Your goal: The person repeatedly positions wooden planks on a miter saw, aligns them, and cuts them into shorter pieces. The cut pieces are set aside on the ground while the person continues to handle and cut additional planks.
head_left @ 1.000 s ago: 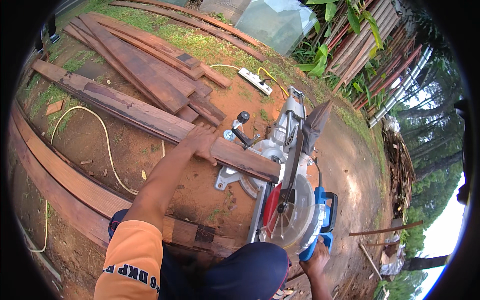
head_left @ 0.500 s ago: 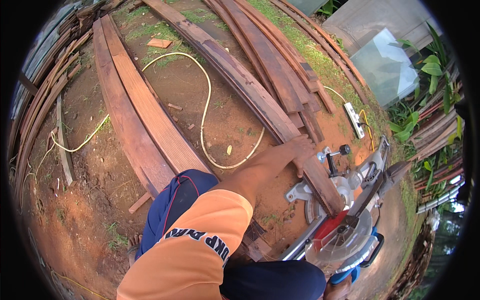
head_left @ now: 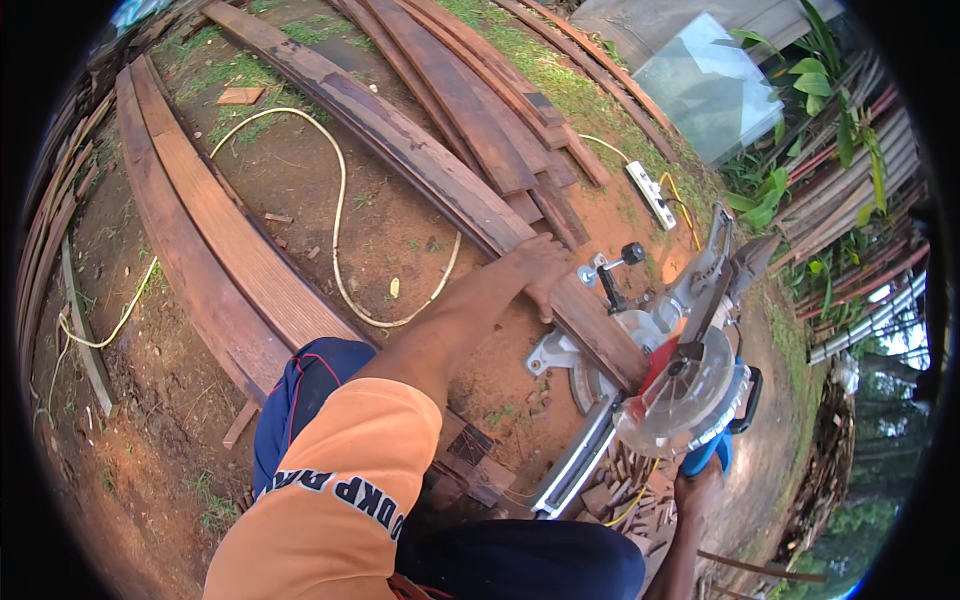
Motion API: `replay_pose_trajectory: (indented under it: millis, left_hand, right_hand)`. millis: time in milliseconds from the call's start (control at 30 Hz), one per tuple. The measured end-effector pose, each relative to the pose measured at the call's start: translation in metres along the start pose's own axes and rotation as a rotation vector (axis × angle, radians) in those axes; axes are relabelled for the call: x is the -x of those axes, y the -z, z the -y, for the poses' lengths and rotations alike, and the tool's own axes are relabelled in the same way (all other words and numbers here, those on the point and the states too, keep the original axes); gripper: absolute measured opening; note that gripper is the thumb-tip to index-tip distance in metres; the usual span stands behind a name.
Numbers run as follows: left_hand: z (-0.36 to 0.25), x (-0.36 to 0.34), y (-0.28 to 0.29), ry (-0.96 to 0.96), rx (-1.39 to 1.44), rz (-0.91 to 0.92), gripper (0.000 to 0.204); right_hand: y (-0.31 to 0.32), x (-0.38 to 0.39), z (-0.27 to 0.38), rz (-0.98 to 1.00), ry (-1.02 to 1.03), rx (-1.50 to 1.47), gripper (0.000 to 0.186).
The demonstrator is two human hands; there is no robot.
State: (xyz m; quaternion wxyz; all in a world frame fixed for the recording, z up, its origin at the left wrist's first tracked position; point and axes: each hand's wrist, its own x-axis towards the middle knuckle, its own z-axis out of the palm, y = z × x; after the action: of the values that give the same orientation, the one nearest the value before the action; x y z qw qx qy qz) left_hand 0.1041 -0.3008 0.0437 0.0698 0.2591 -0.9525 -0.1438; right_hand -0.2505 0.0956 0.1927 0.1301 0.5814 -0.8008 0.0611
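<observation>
My left hand (head_left: 535,265) lies curled over a long dark wooden plank (head_left: 390,140), whose near end rests on the bed of a silver and blue mitre saw, against the red part (head_left: 657,362) by the clear blade guard (head_left: 688,405). My right hand (head_left: 698,490) grips the blue saw handle (head_left: 710,455) at the lower right. Beside my left hand stands a black-knobbed clamp (head_left: 625,258) on the saw. The blade itself is mostly hidden under the guard.
Loose boards (head_left: 480,120) lie beyond the plank and two more (head_left: 210,240) at left. A pale cord (head_left: 345,210) loops on the dirt; a power strip (head_left: 650,195) is behind the saw. Small offcuts (head_left: 625,495) lie below it. Glass panes (head_left: 705,90) lean at the back.
The view swung left, then slightly back, so the scene shifted right and then a little left and up. Both hands keep their places on the plank and handle.
</observation>
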Motion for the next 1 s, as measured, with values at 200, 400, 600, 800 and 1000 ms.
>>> replay_pose_trajectory:
  millis: [200,400,600,800,1000]
  left_hand:
    - [0.0,-0.003,0.0,0.019,-0.034,0.036,0.111]
    - [-0.004,-0.002,0.006,0.019,-0.077,0.039,0.11]
    - [-0.009,-0.002,0.014,0.023,-0.064,0.062,0.109]
    - [-0.019,-0.004,0.024,0.101,-0.094,0.158,0.113]
    - [-0.018,-0.008,0.021,0.045,-0.076,0.112,0.106]
  right_hand:
    - [0.043,-0.016,0.015,0.009,-0.118,0.071,0.033]
    - [0.105,-0.073,0.002,-0.4,-0.113,0.121,0.068]
    - [0.064,-0.014,-0.025,-0.705,-0.252,-0.034,0.051]
    - [-0.131,0.04,0.058,-0.059,-0.515,-0.541,0.037]
    - [-0.198,-0.009,0.088,-0.032,-0.548,-0.463,0.041]
